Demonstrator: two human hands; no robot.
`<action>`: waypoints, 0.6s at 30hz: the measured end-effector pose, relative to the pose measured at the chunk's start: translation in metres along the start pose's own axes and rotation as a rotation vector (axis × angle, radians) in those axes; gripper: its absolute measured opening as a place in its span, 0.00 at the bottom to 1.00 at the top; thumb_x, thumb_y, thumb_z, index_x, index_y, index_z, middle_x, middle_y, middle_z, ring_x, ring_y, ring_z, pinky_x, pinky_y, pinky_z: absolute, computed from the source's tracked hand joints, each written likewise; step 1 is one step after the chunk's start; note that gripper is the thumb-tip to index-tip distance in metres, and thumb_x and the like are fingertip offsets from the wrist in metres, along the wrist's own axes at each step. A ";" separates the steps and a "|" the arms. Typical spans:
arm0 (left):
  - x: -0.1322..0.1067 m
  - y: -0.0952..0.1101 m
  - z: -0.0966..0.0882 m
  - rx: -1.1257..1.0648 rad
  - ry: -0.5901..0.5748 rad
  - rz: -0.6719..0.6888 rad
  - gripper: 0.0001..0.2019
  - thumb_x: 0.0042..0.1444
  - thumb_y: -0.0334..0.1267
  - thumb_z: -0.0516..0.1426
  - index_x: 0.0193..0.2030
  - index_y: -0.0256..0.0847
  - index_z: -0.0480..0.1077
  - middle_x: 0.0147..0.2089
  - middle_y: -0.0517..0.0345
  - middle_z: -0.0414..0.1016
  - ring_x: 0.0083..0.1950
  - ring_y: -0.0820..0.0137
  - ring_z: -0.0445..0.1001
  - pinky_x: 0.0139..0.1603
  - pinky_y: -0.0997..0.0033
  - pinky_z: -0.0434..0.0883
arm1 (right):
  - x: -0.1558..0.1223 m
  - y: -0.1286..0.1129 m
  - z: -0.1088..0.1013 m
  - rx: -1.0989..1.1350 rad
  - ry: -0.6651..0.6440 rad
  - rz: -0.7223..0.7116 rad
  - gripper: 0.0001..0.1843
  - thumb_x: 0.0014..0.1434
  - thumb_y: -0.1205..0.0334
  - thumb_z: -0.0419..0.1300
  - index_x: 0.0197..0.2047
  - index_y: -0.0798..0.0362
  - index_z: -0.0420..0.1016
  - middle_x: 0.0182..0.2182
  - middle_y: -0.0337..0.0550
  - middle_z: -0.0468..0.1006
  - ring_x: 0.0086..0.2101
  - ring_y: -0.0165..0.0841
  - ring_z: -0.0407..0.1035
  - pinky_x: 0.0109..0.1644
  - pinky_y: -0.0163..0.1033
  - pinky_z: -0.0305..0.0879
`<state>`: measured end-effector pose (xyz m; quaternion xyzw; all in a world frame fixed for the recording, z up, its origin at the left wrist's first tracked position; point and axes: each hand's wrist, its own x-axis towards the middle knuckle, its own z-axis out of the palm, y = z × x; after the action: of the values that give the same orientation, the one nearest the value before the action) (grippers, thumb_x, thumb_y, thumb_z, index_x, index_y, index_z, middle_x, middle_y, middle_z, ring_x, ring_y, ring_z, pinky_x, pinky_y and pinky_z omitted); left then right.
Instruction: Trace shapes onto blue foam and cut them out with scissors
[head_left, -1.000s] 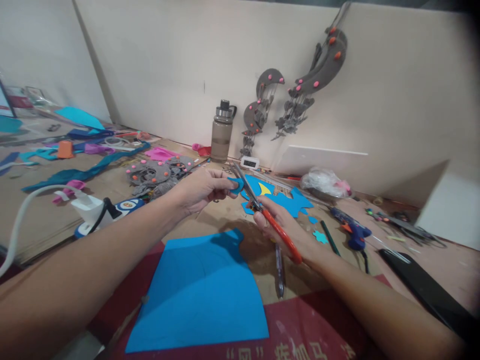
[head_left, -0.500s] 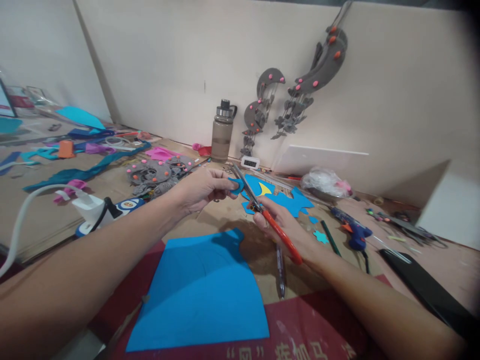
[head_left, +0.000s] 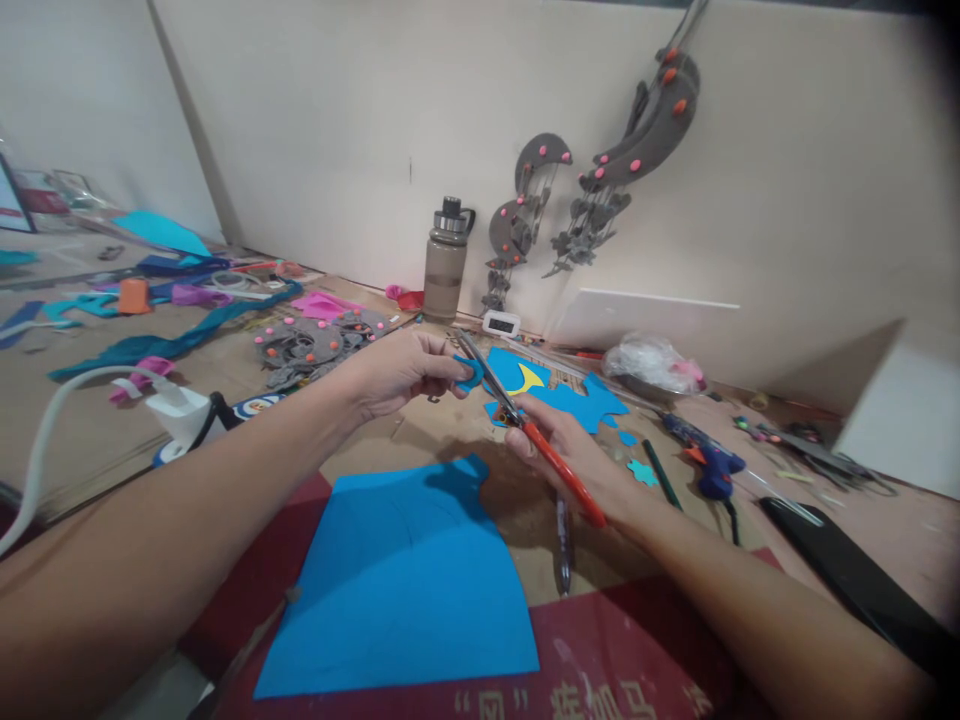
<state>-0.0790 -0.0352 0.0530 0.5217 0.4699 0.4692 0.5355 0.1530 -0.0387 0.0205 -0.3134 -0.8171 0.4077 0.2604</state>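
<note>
My left hand point(head_left: 401, 372) pinches a small blue foam piece point(head_left: 471, 373) above the table. My right hand point(head_left: 571, 455) grips red-handled scissors point(head_left: 559, 465), and the blades reach up to the small blue piece. Below both hands a large blue foam sheet point(head_left: 405, 580) lies flat on the table. Behind the scissors lie blue cut-out shapes point(head_left: 577, 402), one with a yellow crescent on it.
A pen point(head_left: 562, 545) lies under my right wrist. A blue glue gun point(head_left: 701, 462) and a black flat object point(head_left: 847, 575) are at the right. A water bottle point(head_left: 444, 262) stands by the wall. Grey foam ornaments point(head_left: 307, 345), ribbons and a white cable point(head_left: 52, 425) fill the left.
Both hands hold almost still; the scissor blades have shifted slightly against the small blue piece. The view has drifted a little.
</note>
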 end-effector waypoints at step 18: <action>0.001 0.000 -0.005 0.034 -0.012 0.005 0.03 0.42 0.28 0.66 0.22 0.36 0.77 0.23 0.53 0.77 0.24 0.74 0.70 0.29 0.75 0.63 | -0.001 0.002 -0.001 -0.055 -0.007 -0.019 0.19 0.65 0.42 0.60 0.42 0.51 0.70 0.24 0.32 0.57 0.24 0.25 0.48 0.25 0.33 0.46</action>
<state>-0.0838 -0.0338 0.0532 0.5346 0.4734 0.4595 0.5281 0.1553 -0.0380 0.0191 -0.3109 -0.8319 0.3839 0.2527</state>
